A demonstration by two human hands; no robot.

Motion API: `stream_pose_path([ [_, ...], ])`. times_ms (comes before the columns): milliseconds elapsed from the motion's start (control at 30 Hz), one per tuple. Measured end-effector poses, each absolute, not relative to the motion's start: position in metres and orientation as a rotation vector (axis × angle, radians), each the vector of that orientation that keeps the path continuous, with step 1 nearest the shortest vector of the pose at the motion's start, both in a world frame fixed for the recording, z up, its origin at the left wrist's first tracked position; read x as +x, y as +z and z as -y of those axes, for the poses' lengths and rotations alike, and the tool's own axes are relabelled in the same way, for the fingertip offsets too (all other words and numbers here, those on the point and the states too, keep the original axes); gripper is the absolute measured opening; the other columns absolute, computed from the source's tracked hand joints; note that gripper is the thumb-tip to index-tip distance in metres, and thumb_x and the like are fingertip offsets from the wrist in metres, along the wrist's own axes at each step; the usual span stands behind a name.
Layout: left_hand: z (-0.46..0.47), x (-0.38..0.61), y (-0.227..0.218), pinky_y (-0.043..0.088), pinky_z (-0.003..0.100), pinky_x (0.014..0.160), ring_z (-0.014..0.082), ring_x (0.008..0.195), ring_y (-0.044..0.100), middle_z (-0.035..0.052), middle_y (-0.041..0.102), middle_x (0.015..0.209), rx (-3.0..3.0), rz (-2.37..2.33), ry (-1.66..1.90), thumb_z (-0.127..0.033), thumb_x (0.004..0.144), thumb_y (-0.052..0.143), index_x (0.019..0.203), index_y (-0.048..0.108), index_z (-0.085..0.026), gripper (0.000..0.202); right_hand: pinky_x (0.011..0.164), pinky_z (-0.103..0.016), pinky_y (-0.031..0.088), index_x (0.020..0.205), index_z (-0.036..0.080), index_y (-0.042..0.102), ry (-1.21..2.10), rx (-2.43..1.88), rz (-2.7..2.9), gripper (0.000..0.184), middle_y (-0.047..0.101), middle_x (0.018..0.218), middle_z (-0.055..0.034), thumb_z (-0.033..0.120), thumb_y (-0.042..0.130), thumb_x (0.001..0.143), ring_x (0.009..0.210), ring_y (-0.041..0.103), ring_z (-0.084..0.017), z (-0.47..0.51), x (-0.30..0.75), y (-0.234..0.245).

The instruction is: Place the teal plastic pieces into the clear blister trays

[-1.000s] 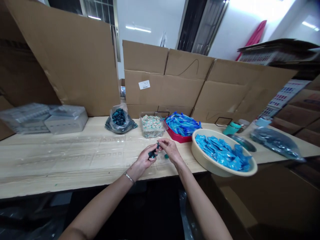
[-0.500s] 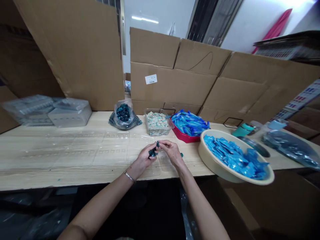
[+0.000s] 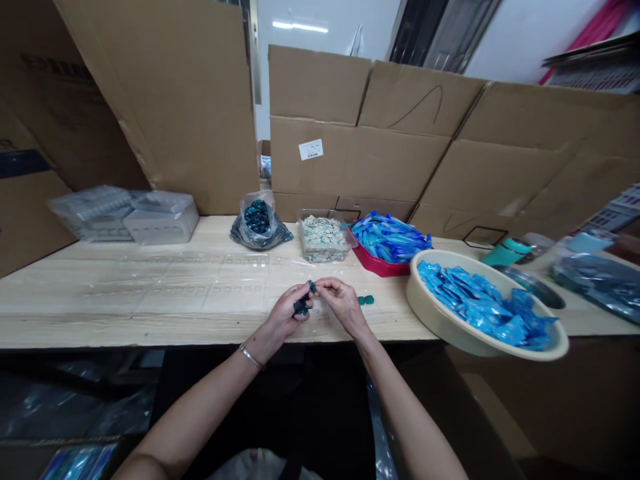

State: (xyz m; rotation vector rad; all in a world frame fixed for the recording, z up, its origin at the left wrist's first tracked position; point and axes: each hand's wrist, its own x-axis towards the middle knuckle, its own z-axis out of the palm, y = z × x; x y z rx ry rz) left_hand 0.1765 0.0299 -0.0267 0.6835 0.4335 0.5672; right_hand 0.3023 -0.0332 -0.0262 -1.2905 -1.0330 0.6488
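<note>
Several small glossy dark-teal pieces point(image 3: 301, 307) sit in the curled grip of the left hand point(image 3: 284, 317), left of the cream round plastic basin point(image 3: 440, 327); the right hand point(image 3: 345, 305), grip nearly closed, seems to pinch one protruding teal piece point(image 3: 313, 287). Nearer the basin, two flat green pieces point(image 3: 369, 300) show where one did half a second ago: perhaps piece-by-piece progress, perhaps merely uncovered.

The left arm point(image 3: 200, 407) and right arm point(image 3: 407, 400) reach forward, slanting inward. The left hand point(image 3: 286, 312) is curled in a grip; the right hand point(image 3: 345, 307), fingers point(image 3: 330, 285) bent, has its fingertips point(image 3: 320, 285) just beside the left's; whether they pinch is too small to tell.
</note>
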Motion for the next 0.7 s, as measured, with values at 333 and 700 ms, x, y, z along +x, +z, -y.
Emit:
stream_pose_path([
  [333, -0.033, 0.174, -0.030, 0.017, 0.012, 0.032, 0.0033, 0.047, 0.042, -0.0009, 0.048, 0.066, 0.801, -0.458, 0.644, -0.039, 0.066, 0.071, 0.073, 0.054, -0.012, 0.032, 0.064, -0.026, 0.053, 0.074, 0.018, 0.065, 0.338, -1.411, 1.230, 0.008, 0.060, 0.081, -0.0047, 0.024, 0.060, 0.074, 0.069, 0.061, -0.015, 0.027, 0.291, -0.022],
  [700, -0.033, 0.163, -0.028, 0.020, 0.014, 0.035, 0.0047, 0.047, 0.041, -0.0020, 0.047, 0.064, 1.088, -0.499, 0.655, -0.047, 0.072, 0.061, 0.086, 0.056, -0.014, 0.036, 0.063, -0.025, 0.047, 0.072, 0.016, 0.058, 0.059, -1.603, 1.455, 0.009, 0.056, 0.074, -0.0035, 0.013, 0.051, 0.077, 0.067, 0.055, -0.014, 0.025, 0.278, -0.009],
])
